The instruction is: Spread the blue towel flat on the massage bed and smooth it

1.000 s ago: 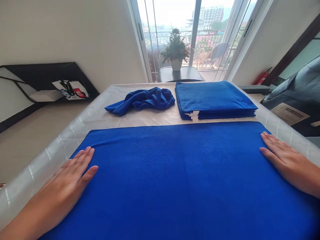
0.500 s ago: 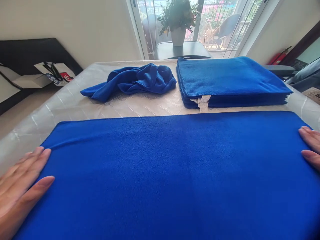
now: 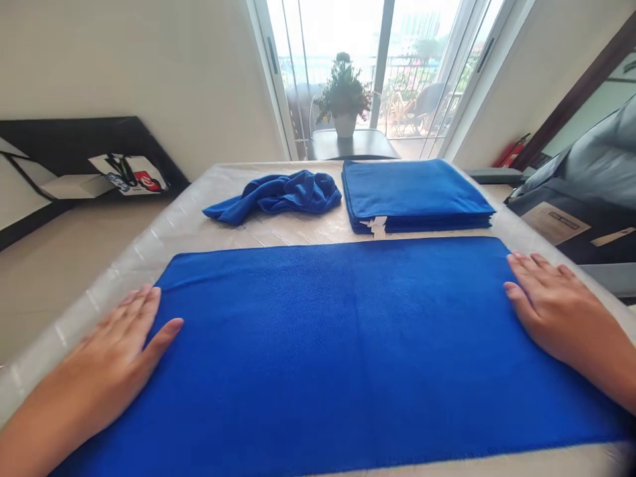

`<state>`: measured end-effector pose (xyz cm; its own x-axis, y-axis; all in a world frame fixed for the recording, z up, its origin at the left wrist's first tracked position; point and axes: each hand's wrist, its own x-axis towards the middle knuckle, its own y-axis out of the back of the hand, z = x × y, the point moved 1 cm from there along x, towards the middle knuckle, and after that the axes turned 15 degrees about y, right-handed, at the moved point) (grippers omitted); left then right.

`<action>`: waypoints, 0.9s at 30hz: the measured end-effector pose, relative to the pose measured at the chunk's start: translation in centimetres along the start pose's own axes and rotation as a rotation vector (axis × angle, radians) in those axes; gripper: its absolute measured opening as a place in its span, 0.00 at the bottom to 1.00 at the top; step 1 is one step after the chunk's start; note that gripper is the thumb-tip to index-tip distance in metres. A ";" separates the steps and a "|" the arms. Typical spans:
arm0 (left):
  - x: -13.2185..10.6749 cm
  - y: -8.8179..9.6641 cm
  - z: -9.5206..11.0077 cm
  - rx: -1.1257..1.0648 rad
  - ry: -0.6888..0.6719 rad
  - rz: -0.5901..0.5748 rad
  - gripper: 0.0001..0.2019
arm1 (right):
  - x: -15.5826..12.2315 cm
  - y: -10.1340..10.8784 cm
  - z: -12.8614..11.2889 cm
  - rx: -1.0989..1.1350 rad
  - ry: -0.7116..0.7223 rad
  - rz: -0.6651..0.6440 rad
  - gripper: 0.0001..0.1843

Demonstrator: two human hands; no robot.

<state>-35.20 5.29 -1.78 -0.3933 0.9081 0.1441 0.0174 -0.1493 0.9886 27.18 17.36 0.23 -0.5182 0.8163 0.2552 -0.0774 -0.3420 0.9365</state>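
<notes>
A blue towel (image 3: 318,344) lies spread out before me, nearly flat, with a small crease near its far left corner. My left hand (image 3: 124,351) rests on its left edge, fingers straight and thumb out over the cloth. On the opposite edge lies my right hand (image 3: 556,305), flat with the fingers extended. Beyond the towel, a crumpled blue cloth (image 3: 283,195) sits at the left. To its right is a neat stack of folded blue towels (image 3: 417,195), with white tags (image 3: 378,226) sticking out of the near left corner.
A pale, quilted-looking cover (image 3: 149,245) lies under the towels. Behind it stand a dark chair (image 3: 352,144) and a potted plant (image 3: 344,99) by the glass door. A black shelf (image 3: 134,132) is at left; a grey chair (image 3: 591,159) and a fire extinguisher (image 3: 509,152) are at right.
The view has tilted up and widened, so both hands and the towel's near edge show more fully. Both hands stay on the towel's side edges.
</notes>
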 end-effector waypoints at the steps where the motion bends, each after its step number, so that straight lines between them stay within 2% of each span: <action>1: -0.3 0.6 1.1 -0.013 -0.001 0.025 0.37 | 0.1 0.7 -0.9 -0.017 0.025 0.022 0.37; 4: -2.3 2.4 6.3 -0.085 -0.090 0.036 0.37 | 0.5 2.9 -5.5 0.059 0.108 0.057 0.33; 6: -4.3 3.0 11.2 -0.126 -0.247 0.010 0.35 | 0.9 4.5 -9.9 0.165 0.171 0.041 0.32; 8: -6.2 3.1 16.4 -0.148 -0.431 0.017 0.34 | 1.5 5.7 -14.5 0.256 0.241 0.015 0.32; 10: -7.6 2.8 20.8 -0.176 -0.522 0.027 0.32 | 2.2 6.2 -18.5 0.341 0.286 -0.020 0.32; 12: -8.4 2.4 24.0 -0.196 -0.526 0.032 0.32 | 2.7 6.1 -21.1 0.408 0.296 -0.051 0.32; 14: -8.5 2.1 25.5 -0.195 -0.495 0.019 0.32 | 3.0 5.7 -22.2 0.442 0.279 -0.068 0.32; 17: -8.5 2.1 25.1 -0.166 -0.462 -0.017 0.35 | 2.7 5.1 -21.7 0.454 0.239 -0.081 0.33; 20: -8.7 2.3 22.1 -0.130 -0.440 -0.049 0.36 | 1.5 4.9 -19.4 0.441 0.200 -0.109 0.37; 23: -8.7 2.2 17.5 -0.078 -0.374 -0.093 0.37 | -0.6 4.3 -15.7 0.394 0.153 -0.130 0.38; 27: -8.1 1.2 8.9 -0.009 -0.226 -0.061 0.37 | -4.5 2.2 -8.6 0.308 0.047 -0.127 0.40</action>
<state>-23.83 1.24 -1.36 -0.1770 0.9800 0.0914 -0.0088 -0.0944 0.9955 22.00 8.91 -0.91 -0.5603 0.8184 0.1274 0.1139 -0.0763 0.9906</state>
